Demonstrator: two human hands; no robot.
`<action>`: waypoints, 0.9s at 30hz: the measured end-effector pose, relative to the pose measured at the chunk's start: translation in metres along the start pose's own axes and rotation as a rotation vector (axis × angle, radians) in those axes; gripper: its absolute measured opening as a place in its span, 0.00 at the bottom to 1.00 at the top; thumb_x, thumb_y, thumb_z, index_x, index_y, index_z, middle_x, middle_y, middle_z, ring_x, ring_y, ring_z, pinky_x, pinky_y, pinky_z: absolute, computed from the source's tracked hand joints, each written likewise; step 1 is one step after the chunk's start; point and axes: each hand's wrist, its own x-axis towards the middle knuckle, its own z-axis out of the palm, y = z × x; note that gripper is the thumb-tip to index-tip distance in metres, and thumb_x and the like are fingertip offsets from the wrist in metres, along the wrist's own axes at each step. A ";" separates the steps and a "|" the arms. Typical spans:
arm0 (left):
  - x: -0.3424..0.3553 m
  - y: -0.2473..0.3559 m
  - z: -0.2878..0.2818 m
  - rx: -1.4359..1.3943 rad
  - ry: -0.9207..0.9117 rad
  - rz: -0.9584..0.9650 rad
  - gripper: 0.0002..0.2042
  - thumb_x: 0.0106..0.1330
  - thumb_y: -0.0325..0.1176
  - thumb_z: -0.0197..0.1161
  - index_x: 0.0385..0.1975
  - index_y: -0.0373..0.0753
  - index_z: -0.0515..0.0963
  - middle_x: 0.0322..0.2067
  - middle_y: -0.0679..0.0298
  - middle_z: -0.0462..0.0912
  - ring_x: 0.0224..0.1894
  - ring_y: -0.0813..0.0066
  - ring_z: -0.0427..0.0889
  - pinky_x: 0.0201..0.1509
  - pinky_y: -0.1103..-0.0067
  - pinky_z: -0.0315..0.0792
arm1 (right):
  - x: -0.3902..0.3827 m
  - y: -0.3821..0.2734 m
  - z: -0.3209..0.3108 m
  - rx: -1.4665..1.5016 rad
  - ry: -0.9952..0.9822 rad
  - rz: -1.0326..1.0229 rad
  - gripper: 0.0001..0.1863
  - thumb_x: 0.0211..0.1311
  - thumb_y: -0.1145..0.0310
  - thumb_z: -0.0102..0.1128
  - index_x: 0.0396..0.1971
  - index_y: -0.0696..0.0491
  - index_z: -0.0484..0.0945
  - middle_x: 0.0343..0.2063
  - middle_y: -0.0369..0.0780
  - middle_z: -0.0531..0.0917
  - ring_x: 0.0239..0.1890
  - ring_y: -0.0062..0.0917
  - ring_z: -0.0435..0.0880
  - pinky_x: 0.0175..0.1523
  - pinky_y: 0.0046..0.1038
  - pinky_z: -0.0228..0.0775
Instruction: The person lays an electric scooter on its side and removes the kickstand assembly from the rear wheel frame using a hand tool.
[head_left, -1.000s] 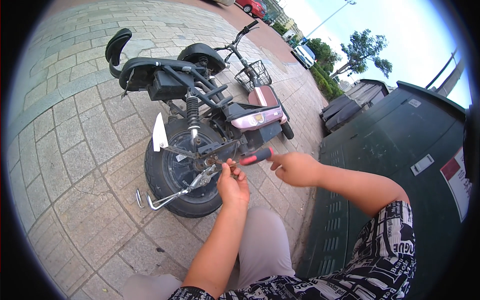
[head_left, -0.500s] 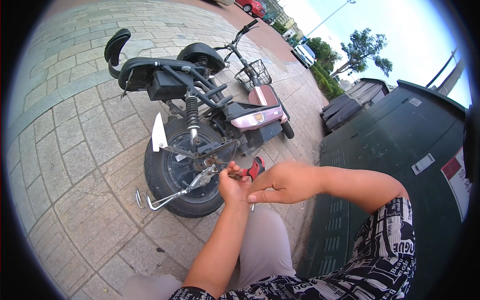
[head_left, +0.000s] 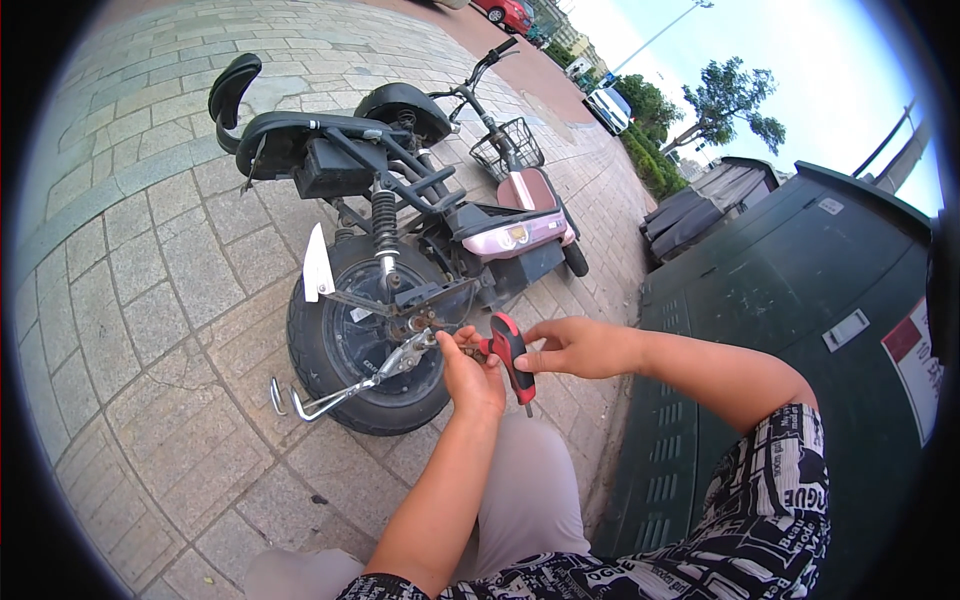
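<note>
An electric scooter stands in front of me, its rear wheel nearest. My left hand is beside the wheel hub, fingers curled round the shaft of a red and black T-handle wrench. The shaft points toward the hub; its tip is hidden by the fingers. My right hand pinches the wrench's handle from the right, thumb and fingertips on its lower half. A thin metal tip sticks out below the handle. Beside the hub, a silver metal kickstand slants down to the left.
A dark green metal cabinet rises close on my right. Beyond it stands a covered bulky thing. Grey paving stones lie around the scooter. A white car and a red car are parked farther off.
The wrench handle has turned and now stands nearly upright in full view. My right hand has moved off to its right side, with fingertips on it. The left hand stays by the hub.
</note>
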 end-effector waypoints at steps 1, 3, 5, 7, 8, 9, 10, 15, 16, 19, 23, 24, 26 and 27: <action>0.003 0.001 -0.005 -0.001 0.004 0.006 0.21 0.72 0.52 0.42 0.31 0.40 0.71 0.23 0.69 0.69 0.24 0.80 0.65 0.24 0.82 0.59 | -0.002 -0.012 -0.001 0.000 -0.006 -0.005 0.31 0.61 0.52 0.56 0.54 0.62 0.68 0.34 0.45 0.83 0.36 0.31 0.83 0.43 0.30 0.73; 0.009 0.002 -0.012 0.161 -0.010 0.012 0.24 0.72 0.54 0.40 0.34 0.39 0.74 0.25 0.71 0.69 0.26 0.82 0.65 0.25 0.85 0.59 | -0.012 -0.038 -0.004 0.141 -0.081 0.064 0.27 0.64 0.64 0.53 0.60 0.57 0.60 0.34 0.43 0.81 0.29 0.23 0.81 0.32 0.23 0.73; 0.006 0.003 -0.012 0.247 0.003 0.040 0.25 0.71 0.55 0.39 0.34 0.40 0.75 0.25 0.72 0.69 0.27 0.83 0.65 0.27 0.85 0.59 | -0.006 -0.030 0.003 0.132 -0.093 0.065 0.27 0.62 0.70 0.49 0.62 0.56 0.56 0.33 0.43 0.81 0.23 0.20 0.81 0.27 0.21 0.73; 0.003 0.001 -0.009 0.333 0.013 0.060 0.26 0.71 0.56 0.38 0.34 0.40 0.76 0.25 0.72 0.68 0.27 0.83 0.64 0.28 0.86 0.59 | -0.004 -0.021 0.011 0.269 0.128 -0.118 0.21 0.56 0.72 0.52 0.51 0.59 0.66 0.34 0.46 0.81 0.26 0.29 0.83 0.33 0.30 0.76; 0.003 0.000 -0.007 0.420 0.038 0.092 0.26 0.71 0.56 0.38 0.35 0.40 0.77 0.24 0.73 0.68 0.28 0.84 0.64 0.28 0.87 0.58 | -0.003 -0.018 0.010 0.268 0.129 -0.116 0.21 0.56 0.72 0.52 0.51 0.59 0.66 0.34 0.46 0.81 0.26 0.29 0.83 0.33 0.30 0.76; 0.002 -0.001 -0.006 0.508 0.063 0.124 0.26 0.71 0.56 0.38 0.35 0.41 0.77 0.23 0.74 0.67 0.29 0.85 0.63 0.29 0.87 0.58 | -0.002 -0.016 0.008 0.039 0.232 -0.226 0.19 0.53 0.73 0.53 0.48 0.58 0.70 0.37 0.46 0.81 0.32 0.33 0.83 0.38 0.33 0.75; 0.001 -0.001 -0.004 0.509 0.063 0.123 0.26 0.71 0.56 0.38 0.35 0.41 0.77 0.23 0.74 0.67 0.29 0.85 0.63 0.29 0.87 0.58 | -0.001 -0.013 0.005 -0.189 0.332 -0.333 0.18 0.51 0.74 0.54 0.44 0.57 0.73 0.40 0.46 0.80 0.37 0.37 0.83 0.44 0.35 0.74; -0.003 0.006 -0.005 0.429 0.025 -0.028 0.19 0.71 0.51 0.46 0.29 0.42 0.72 0.18 0.76 0.61 0.20 0.85 0.58 0.21 0.85 0.53 | 0.012 -0.007 0.003 -0.274 0.420 -0.598 0.09 0.48 0.74 0.54 0.30 0.54 0.79 0.45 0.42 0.79 0.51 0.41 0.74 0.54 0.36 0.67; -0.003 0.008 -0.004 0.429 0.027 -0.026 0.19 0.71 0.51 0.46 0.29 0.42 0.72 0.18 0.76 0.61 0.20 0.85 0.58 0.21 0.85 0.53 | 0.012 -0.011 0.001 -0.368 0.413 -0.601 0.07 0.49 0.73 0.54 0.26 0.54 0.80 0.46 0.41 0.79 0.54 0.41 0.71 0.56 0.35 0.65; -0.002 0.012 0.002 0.301 -0.064 -0.092 0.15 0.69 0.48 0.51 0.28 0.43 0.68 0.17 0.76 0.59 0.16 0.85 0.54 0.17 0.84 0.49 | 0.012 -0.013 -0.004 -0.432 0.388 -0.700 0.05 0.49 0.72 0.54 0.23 0.54 0.79 0.46 0.39 0.80 0.54 0.40 0.69 0.58 0.35 0.62; 0.002 0.012 0.002 0.118 -0.087 -0.128 0.13 0.69 0.46 0.53 0.30 0.43 0.68 0.17 0.75 0.58 0.16 0.85 0.54 0.17 0.85 0.49 | 0.008 -0.016 -0.005 -0.408 0.341 -0.808 0.06 0.51 0.70 0.53 0.21 0.54 0.78 0.47 0.38 0.79 0.54 0.39 0.69 0.59 0.37 0.60; 0.002 0.012 0.001 0.077 -0.093 -0.118 0.13 0.69 0.45 0.53 0.31 0.43 0.68 0.17 0.75 0.58 0.17 0.85 0.54 0.17 0.85 0.49 | 0.006 -0.018 -0.004 -0.465 0.379 -0.807 0.04 0.52 0.72 0.55 0.24 0.54 0.78 0.47 0.39 0.79 0.56 0.37 0.69 0.60 0.38 0.60; 0.001 0.012 0.000 0.040 -0.125 -0.107 0.13 0.69 0.45 0.53 0.31 0.43 0.68 0.18 0.75 0.59 0.17 0.85 0.55 0.17 0.85 0.50 | 0.009 -0.021 -0.004 -0.521 0.417 -0.806 0.03 0.54 0.73 0.56 0.27 0.55 0.78 0.48 0.40 0.79 0.58 0.36 0.68 0.61 0.38 0.61; 0.000 0.012 0.000 0.000 -0.159 -0.099 0.12 0.70 0.45 0.52 0.31 0.43 0.68 0.18 0.75 0.59 0.17 0.85 0.55 0.18 0.85 0.50 | 0.017 -0.024 -0.002 -0.239 0.450 -0.829 0.07 0.52 0.75 0.58 0.33 0.55 0.77 0.44 0.42 0.79 0.53 0.38 0.72 0.56 0.36 0.65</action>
